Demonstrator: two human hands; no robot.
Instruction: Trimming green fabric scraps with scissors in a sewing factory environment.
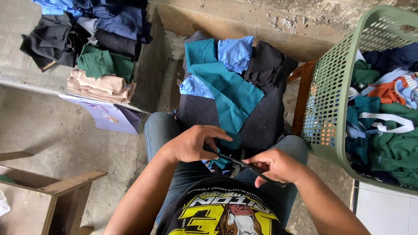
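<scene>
1. As seen from my head camera, my left hand curls its fingers over a teal piece of cloth, pinching the edge just above my lap.
2. My right hand is closed around the handles of dark scissors; the blades point left, reaching the cloth beneath the left hand. I cannot tell whether the blades are parted.
3. The teal cloth drapes forward from my knees over a heap of black and light-blue fabric lying on the concrete floor.
4. A green perforated laundry basket, well filled with green, blue and orange garments, stands to my right, tilted against a wooden frame.
5. Folded clothes in black, green, blue and beige are stacked on a ledge at upper left, well apart from both hands.
6. A wooden stool stands at lower left.
</scene>
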